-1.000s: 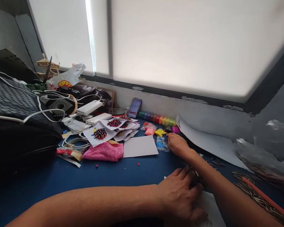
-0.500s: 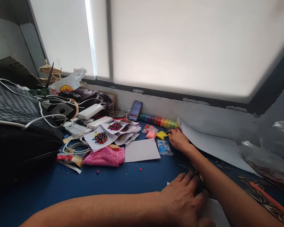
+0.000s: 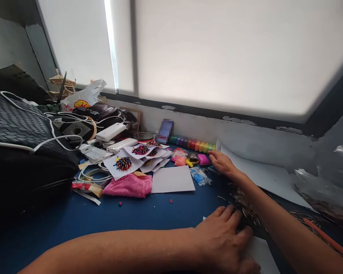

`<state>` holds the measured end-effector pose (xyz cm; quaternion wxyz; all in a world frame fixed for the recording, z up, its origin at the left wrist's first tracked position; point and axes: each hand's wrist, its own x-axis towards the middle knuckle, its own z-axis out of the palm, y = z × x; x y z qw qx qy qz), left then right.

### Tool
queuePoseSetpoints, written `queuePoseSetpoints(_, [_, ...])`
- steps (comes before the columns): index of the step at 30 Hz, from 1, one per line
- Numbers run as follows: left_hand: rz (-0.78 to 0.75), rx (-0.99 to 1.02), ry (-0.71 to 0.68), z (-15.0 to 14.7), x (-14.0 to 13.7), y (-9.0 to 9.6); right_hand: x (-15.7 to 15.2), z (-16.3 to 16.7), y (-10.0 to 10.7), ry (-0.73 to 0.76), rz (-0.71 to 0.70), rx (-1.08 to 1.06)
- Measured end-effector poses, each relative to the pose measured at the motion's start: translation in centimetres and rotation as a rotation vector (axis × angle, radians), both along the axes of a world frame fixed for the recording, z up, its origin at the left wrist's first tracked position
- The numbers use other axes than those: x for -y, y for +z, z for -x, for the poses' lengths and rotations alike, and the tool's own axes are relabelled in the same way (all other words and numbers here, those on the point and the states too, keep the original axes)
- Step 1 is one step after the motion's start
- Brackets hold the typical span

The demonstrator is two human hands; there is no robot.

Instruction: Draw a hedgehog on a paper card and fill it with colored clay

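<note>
My left hand (image 3: 224, 238) lies palm down over a white paper sheet (image 3: 263, 253), fingers spread; the space under the palm is hidden. Farther back, my right hand (image 3: 222, 163) reaches out with extended fingers, apparently empty, beside a row of small coloured clay packs (image 3: 193, 144). Just left of its fingers lies a magenta clay packet (image 3: 203, 159). A dark brown packet (image 3: 192, 156) rests partly over a yellow one (image 3: 189, 163). Near these are a salmon-pink packet (image 3: 180, 160) and a clear bag with blue bits (image 3: 200, 176). Striped sunflower seeds (image 3: 247, 213) are scattered under my right forearm.
A blank white card (image 3: 173, 179) lies by a pink cloth (image 3: 128, 185). Cards decorated with seeds and clay (image 3: 123, 163) are stacked behind. Cables, power banks (image 3: 111, 132) and a black woven bag (image 3: 20, 144) crowd the left. A plastic bag (image 3: 322, 194) stands right.
My right hand has moved slightly right, off the clay packets. The magenta and dark brown packets now show in full, and the brown one partly covers the yellow. My left hand stays put.
</note>
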<state>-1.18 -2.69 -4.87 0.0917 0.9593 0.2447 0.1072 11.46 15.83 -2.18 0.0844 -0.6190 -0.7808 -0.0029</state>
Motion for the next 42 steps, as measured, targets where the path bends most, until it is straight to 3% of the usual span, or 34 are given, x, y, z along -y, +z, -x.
queuePoseSetpoints(5, [-0.020, -0.004, 0.001, -0.1, 0.0, -0.1, -0.1, -0.8, -0.6, -0.055, 0.095, 0.014])
queuePoseSetpoints(10, [-0.042, 0.022, 0.005, -0.1, -0.1, -0.2, 0.7, -0.4, -1.3, 0.016, 0.165, 0.010])
queuePoseSetpoints(19, [0.013, 0.024, 0.001, 0.1, -0.1, -0.4, 1.1, -2.9, -0.7, -0.047, 0.138, 0.048])
queuePoseSetpoints(26, [0.017, 0.054, -0.024, 0.1, -0.3, -0.7, 2.4, -5.1, -0.7, 0.011, 0.198, 0.063])
queuePoseSetpoints(33, [0.038, 0.064, -0.033, 0.1, -0.3, -0.8, 1.4, -5.7, -0.3, -0.095, 0.113, 0.057])
queuePoseSetpoints(38, [0.027, 0.054, -0.024, 0.0, -0.3, -0.9, 2.3, -4.2, -1.3, -0.011, 0.174, 0.056])
queuePoseSetpoints(42, [-0.016, 0.057, -0.007, -0.1, -0.3, -1.0, 4.5, -3.6, -0.7, 0.075, 0.234, 0.043])
